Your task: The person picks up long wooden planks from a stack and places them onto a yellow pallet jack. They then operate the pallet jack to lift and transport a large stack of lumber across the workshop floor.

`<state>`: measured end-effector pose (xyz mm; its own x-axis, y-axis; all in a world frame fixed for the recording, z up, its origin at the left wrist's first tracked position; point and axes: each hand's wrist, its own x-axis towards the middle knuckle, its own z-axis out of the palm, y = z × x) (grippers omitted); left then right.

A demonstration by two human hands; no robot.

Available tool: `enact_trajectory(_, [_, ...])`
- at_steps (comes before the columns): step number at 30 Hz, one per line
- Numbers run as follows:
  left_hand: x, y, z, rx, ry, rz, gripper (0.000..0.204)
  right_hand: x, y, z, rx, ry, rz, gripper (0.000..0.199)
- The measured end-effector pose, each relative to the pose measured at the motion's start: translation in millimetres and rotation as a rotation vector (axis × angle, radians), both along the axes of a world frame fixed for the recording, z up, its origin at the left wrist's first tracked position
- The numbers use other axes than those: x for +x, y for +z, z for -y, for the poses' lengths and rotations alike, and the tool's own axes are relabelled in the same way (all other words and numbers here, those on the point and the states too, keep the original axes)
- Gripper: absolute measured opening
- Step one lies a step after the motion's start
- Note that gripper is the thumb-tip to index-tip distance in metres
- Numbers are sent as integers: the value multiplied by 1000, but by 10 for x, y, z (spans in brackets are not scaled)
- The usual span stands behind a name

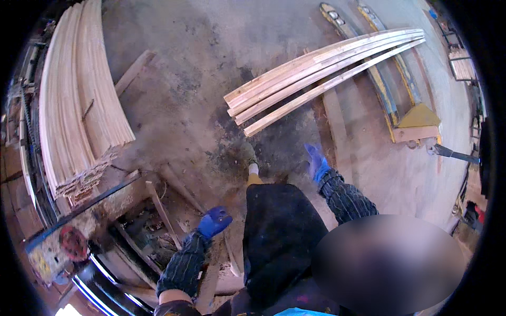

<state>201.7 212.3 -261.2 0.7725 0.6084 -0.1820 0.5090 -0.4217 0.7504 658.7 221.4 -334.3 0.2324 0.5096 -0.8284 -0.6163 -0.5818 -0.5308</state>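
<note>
My left hand [215, 223], in a blue glove, hangs in the air at the lower middle with its fingers curled in and nothing showing in them. It is nearest to a dirty machine frame [113, 203] on the left. My right hand [317, 163], gloved in blue too, is held out with fingers stretched and touches nothing. Ahead of it, a small pile of long pale boards [327, 68] lies across the worn yellow forks of a pallet jack [419, 118]. One board [332, 88] lies a little apart along the pile's near side.
A tall stack of long wooden strips [84, 84] stands at the far left. The machine beside me carries a red round handwheel [74, 243]. Loose timber [134, 71] lies on the stained concrete floor [195, 100]. My foot [252, 163] steps forward below the boards.
</note>
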Motion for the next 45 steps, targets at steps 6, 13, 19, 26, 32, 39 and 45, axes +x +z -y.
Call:
enact_trajectory(6, [313,-1754,-685,-624,437,-151,36,195,-1198,-342,-185,-127,-1,94])
enact_trajectory(13, [1319,-2819,-2106,-217,171,-223,59,30,-2944,-1254,-103,-111,55,79])
enact_trajectory(19, [1863,-3690,-3097,270,-9,-229,70,-630,-3472,-2299,-486,-391,60,67])
enact_trajectory(26, [2338,-4012,-2927,279,-65,-678,90,-565,-3996,-1657,35,-569,12,48])
enact_trajectory(32, [2321,-4302,-2963,542,-109,-853,81,-525,-3364,-1059,31,-706,-256,38])
enact_trajectory(39, [2387,-3805,-3053,313,-84,-682,63,-400,-2739,-698,45,-724,-254,40])
enact_trajectory(45, [2349,-2518,-2449,56,-84,-282,68,-401,-2301,-653,-150,-727,-228,38])
